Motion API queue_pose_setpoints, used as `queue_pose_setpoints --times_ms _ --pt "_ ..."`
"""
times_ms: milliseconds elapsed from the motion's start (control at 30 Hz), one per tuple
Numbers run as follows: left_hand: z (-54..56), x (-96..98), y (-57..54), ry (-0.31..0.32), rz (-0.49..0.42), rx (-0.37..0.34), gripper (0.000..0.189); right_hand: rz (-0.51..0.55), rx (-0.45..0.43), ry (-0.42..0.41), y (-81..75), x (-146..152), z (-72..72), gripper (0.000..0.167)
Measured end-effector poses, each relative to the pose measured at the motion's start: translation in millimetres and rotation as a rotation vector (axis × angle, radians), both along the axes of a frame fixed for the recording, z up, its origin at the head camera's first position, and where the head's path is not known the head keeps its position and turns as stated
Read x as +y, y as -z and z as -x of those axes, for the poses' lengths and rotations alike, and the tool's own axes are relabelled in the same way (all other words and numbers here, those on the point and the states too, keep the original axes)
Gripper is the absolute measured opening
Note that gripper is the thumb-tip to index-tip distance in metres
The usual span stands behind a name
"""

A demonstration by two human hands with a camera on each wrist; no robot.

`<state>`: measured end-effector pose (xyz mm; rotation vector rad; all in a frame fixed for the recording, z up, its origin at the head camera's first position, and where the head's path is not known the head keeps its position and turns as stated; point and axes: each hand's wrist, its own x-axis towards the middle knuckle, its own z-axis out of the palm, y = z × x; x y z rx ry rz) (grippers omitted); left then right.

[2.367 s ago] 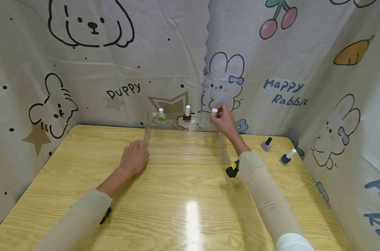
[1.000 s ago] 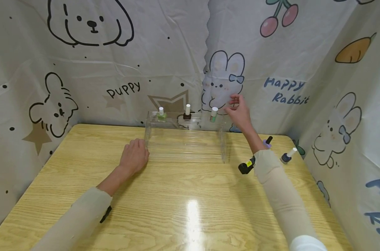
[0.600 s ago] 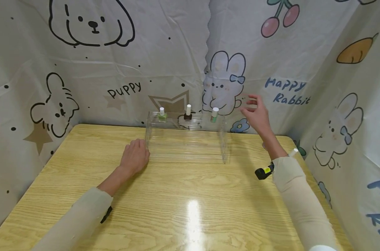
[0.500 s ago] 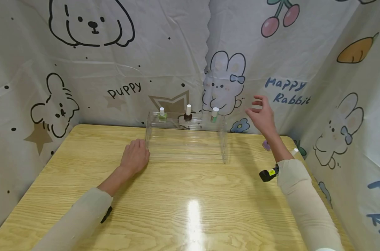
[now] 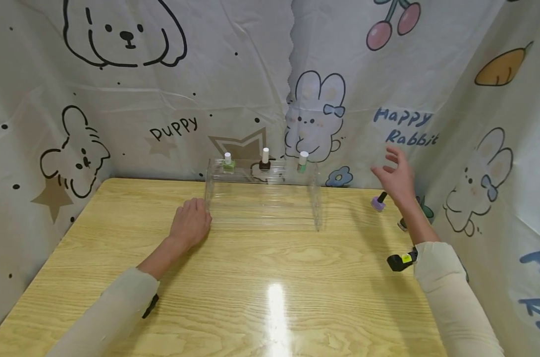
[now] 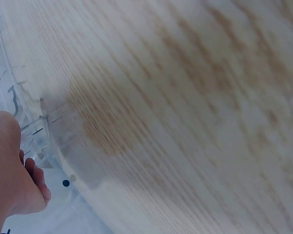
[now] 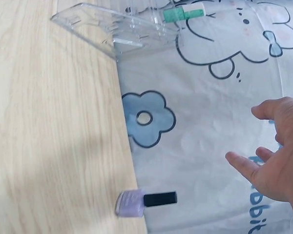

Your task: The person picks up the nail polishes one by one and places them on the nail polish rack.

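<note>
A clear acrylic stepped rack (image 5: 263,206) stands toward the back of the wooden table. On its top tier, a green nail polish bottle (image 5: 228,164), a dark brown one (image 5: 264,162) and a teal-green one (image 5: 302,162) stand apart, all white-capped. My left hand (image 5: 190,221) grips the rack's left side with curled fingers; the rack partly hides behind that hand (image 6: 14,170) in the left wrist view. Held in the air at the right, my right hand (image 5: 398,178) has spread fingers and holds nothing. Below it sits a lilac nail polish bottle (image 5: 378,203) with a black cap.
Another dark bottle (image 5: 402,224) stands near the table's right edge, mostly hidden by the right forearm. Printed cloth (image 5: 234,89) hangs behind and beside the table (image 5: 234,292). A black wrist camera (image 5: 401,260) sits at the right cuff.
My right hand has let go of the teal-green bottle on the top tier and moved right, away from the rack. My left hand has stayed at the rack's left side.
</note>
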<state>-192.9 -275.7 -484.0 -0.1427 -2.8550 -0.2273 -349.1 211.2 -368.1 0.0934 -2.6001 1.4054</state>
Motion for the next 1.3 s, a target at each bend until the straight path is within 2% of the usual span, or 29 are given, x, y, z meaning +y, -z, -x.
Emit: queue_pose_setpoints --times_ms 300,600,833,1033,1167,1300 --pt "1.2 -1.8 3.7 0.013 0.011 0.028 0.020 -0.010 -0.015 0.066 26.2 19 -2.1 0.070" --pt "1.6 -1.2 1.7 0.028 -0.017 0.084 0.018 -0.025 -0.006 0.113 53.8 21 0.5 0.069" --pt "0.8 0.1 0.6 0.009 -0.042 0.037 0.017 -0.022 -0.025 0.157 69.3 23 2.4 0.066" --pt "0.2 0.2 0.4 0.011 -0.027 0.042 0.017 -0.029 -0.066 0.198 78.6 20 5.2 0.064" --pt "0.4 0.8 0.5 0.014 -0.025 0.050 0.017 -0.011 -0.106 0.191 84.3 23 5.4 0.066" --pt "0.4 1.4 0.3 0.016 -0.027 0.055 0.017 0.018 -0.129 0.133 91.3 28 5.4 0.067"
